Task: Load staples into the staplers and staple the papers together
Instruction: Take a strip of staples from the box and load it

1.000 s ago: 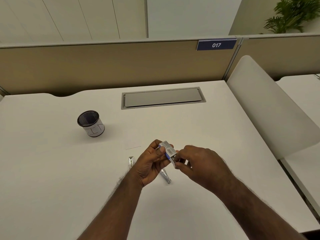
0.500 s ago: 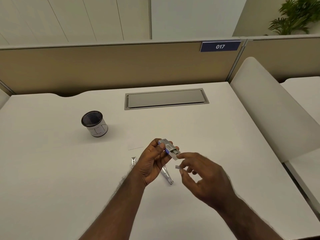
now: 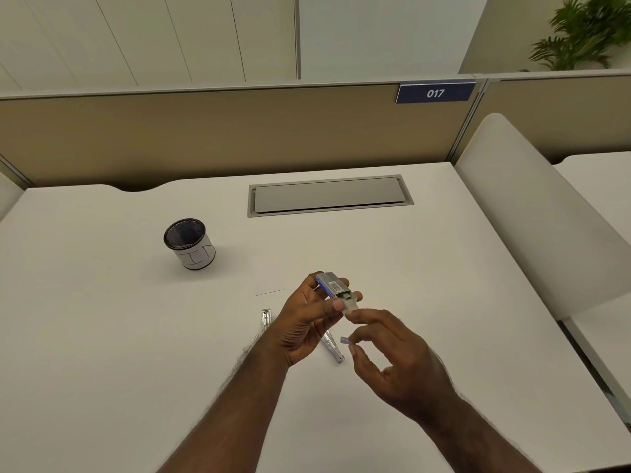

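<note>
Left hand: raised above the bench, fingers curled round a small staple box, its inner tray slid partly out toward the right hand.
Right hand: just below the box, index fingertip touching the tray's end; thumb and another finger loosely curled beside a small purplish scrap; whether pinched, cannot tell.
Stapler: metal, lying open on the bench under the hands, a second arm showing left of the wrist.
Mesh cup: upright, well to the left.
</note>
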Motion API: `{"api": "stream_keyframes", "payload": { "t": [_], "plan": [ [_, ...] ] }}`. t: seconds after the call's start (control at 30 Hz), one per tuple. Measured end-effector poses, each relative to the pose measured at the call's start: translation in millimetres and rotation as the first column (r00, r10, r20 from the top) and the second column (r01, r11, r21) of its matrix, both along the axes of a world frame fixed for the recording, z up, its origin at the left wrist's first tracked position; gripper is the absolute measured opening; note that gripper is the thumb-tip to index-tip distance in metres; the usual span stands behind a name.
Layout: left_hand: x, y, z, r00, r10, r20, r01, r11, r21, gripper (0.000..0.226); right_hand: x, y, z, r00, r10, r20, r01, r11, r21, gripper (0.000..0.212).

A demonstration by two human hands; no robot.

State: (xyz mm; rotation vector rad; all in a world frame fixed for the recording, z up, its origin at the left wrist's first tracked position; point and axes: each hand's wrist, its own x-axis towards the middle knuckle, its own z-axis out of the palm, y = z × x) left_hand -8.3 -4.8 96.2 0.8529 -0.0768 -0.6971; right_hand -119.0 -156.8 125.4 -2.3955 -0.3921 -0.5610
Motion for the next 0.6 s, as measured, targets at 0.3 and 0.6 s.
{"api": "stream_keyframes", "payload": {
  "t": [0.3,0.6],
  "plan": [
    [-0.1,1.1,1.2,0.999,-0.054,0.004,0.054,0.996,-0.075,0.060,1.0,2.2,-1.6,1.000,-0.010,0.020,0.010,1.000,0.007,0.010],
    [0.9,-0.1,3.7,0.999,-0.053,0.004,0.053,0.998,-0.031,0.054,1.2,-0.2,-8.8,0.997,-0.059,0.058,0.063,0.996,-0.068,0.009]
  ]
}}
